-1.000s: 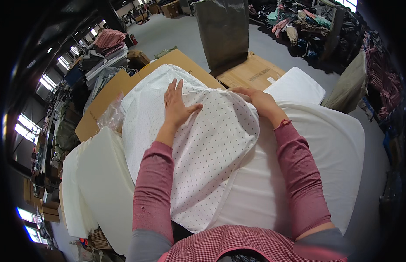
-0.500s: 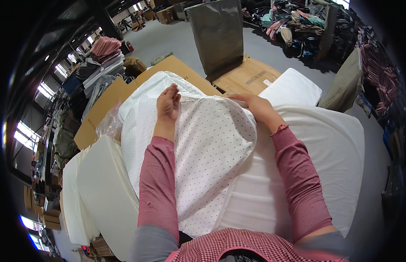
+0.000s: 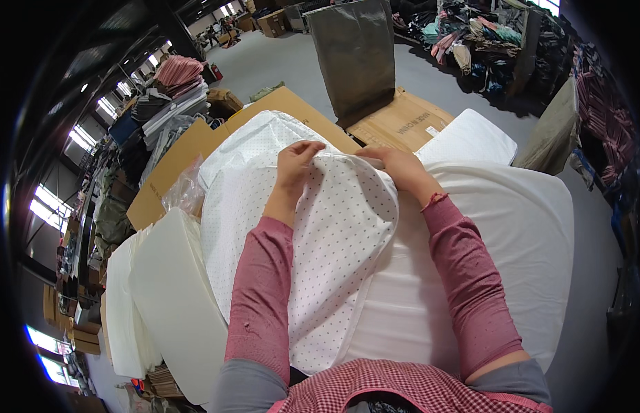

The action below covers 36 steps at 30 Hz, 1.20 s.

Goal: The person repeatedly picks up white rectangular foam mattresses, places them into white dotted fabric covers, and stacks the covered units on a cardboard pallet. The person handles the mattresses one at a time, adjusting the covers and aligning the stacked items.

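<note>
The work area is a large hall with a grey floor [image 3: 278, 65]. At the far left stands a stack of pink cloth [image 3: 177, 72] on other folded goods; at the far right lies a heap of mixed fabric [image 3: 488, 41]. A dark upright panel [image 3: 352, 58] stands beyond the work surface, with a brown cardboard box [image 3: 406, 117] at its foot. A flat cardboard sheet [image 3: 176, 165] extends along the far left side, with a clear plastic bag [image 3: 185, 191] beside it.

The dotted white cloth [image 3: 344, 241] is located at the centre, in front of the person. Its right part overlaps a plain white cloth [image 3: 502, 234], which is spread to the right. Further dotted fabric [image 3: 259, 131] lies on the left and far left; whether it belongs to the same piece cannot be told.

Left hand [image 3: 296, 167]: thumb and fingertips pinched together on the far edge of the dotted white cloth. Right hand [image 3: 400, 169]: grasping the same edge farther right, fingers pointing left; its thumb is not clearly visible. The hands are near each other, not touching.

A white padded sheet [image 3: 475, 135] lies beyond the right hand. White layered sheets [image 3: 175, 289] are positioned near left.
</note>
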Each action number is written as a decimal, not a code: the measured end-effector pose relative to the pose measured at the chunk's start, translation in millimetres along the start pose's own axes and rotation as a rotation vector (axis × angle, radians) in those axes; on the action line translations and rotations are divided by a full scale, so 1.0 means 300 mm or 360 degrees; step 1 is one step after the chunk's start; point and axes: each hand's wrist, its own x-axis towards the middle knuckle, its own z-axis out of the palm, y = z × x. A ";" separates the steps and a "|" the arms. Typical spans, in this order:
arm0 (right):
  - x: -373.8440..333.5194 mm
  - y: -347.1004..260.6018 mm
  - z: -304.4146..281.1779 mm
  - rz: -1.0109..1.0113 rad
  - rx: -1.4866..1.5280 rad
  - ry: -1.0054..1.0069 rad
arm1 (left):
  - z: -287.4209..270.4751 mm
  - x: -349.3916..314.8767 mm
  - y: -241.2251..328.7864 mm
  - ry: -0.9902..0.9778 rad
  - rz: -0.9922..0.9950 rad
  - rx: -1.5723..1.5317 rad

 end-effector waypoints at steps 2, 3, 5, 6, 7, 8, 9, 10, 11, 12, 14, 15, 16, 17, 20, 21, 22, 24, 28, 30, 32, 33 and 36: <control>0.000 0.028 0.012 0.0082 0.0139 -0.0020 | -0.046 -0.095 0.000 -0.0102 0.0220 -0.0595; 0.002 0.047 0.017 0.0111 0.0250 -0.0028 | -0.069 -0.167 -0.005 -0.0012 0.0122 -0.0565; 0.006 0.096 0.019 0.0174 0.0364 -0.0028 | -0.140 -0.382 -0.021 -0.0029 0.0076 -0.0604; 0.004 0.127 0.017 0.0140 0.0364 -0.0045 | -0.186 -0.518 -0.032 0.0109 0.0012 -0.0609; 0.004 0.160 0.013 0.0128 0.0301 -0.0036 | -0.237 -0.659 -0.047 0.0458 -0.0027 -0.0451; 0.010 0.193 0.006 0.0002 0.0218 0.0007 | -0.281 -0.809 -0.069 0.0887 0.0031 0.0389; 0.017 0.226 0.000 0.0102 0.0286 0.0009 | -0.317 -0.930 -0.107 0.1202 0.0232 0.0588; 0.027 0.254 -0.001 0.0047 0.0261 0.0085 | -0.339 -1.056 -0.142 0.1565 -0.0040 0.0975; 0.038 0.276 0.002 0.0016 0.0462 0.0046 | -0.342 -1.157 -0.184 0.1417 -0.0220 0.0545; 0.054 0.295 0.005 -0.0067 0.0578 0.0046 | -0.330 -1.222 -0.229 0.1351 -0.0648 0.0075; 0.084 0.321 0.011 -0.0116 0.0883 -0.0027 | -0.264 -1.311 -0.298 0.0803 -0.0757 -0.1332; 0.100 0.330 0.015 -0.0073 0.1074 -0.0088 | -0.230 -1.333 -0.313 0.0856 -0.0666 -0.1024; 0.117 0.340 0.015 -0.0017 0.1184 -0.0140 | -0.192 -1.352 -0.312 0.0788 -0.0513 -0.0793; 0.132 0.346 0.016 -0.0008 0.1392 -0.0191 | -0.162 -1.364 -0.301 0.0848 -0.0459 -0.0679; 0.164 0.365 0.021 -0.0169 0.0955 -0.0175 | -0.079 -1.428 -0.219 0.0704 -0.0639 -0.0662; 0.171 0.364 0.024 -0.0081 0.1140 -0.0202 | -0.059 -1.455 -0.189 0.0534 -0.0887 -0.0428; 0.175 0.354 0.024 0.0024 0.1263 -0.0203 | -0.045 -1.479 -0.164 0.0367 -0.1098 -0.0214; 0.177 0.304 0.011 0.0195 0.1312 -0.0064 | -0.033 -1.507 -0.133 0.0207 -0.0879 -0.0399; 0.166 0.044 -0.135 -0.0568 0.0952 -0.0132 | -0.037 -1.489 -0.124 0.0319 -0.0513 -0.0187; 0.161 -0.147 -0.261 -0.0960 0.1219 -0.0486 | -0.075 -1.440 -0.106 0.0415 -0.0530 0.0225; 0.153 -0.338 -0.382 -0.1365 0.0399 -0.0177 | -0.126 -1.363 -0.064 0.0844 -0.0319 -0.0601; 0.145 -0.419 -0.423 -0.1430 0.0395 -0.0186 | -0.187 -1.310 -0.025 0.1025 -0.0220 -0.0661; 0.177 -0.657 -0.468 -0.1578 0.0140 0.0409 | -0.425 -1.115 0.151 0.1274 0.0146 -0.0535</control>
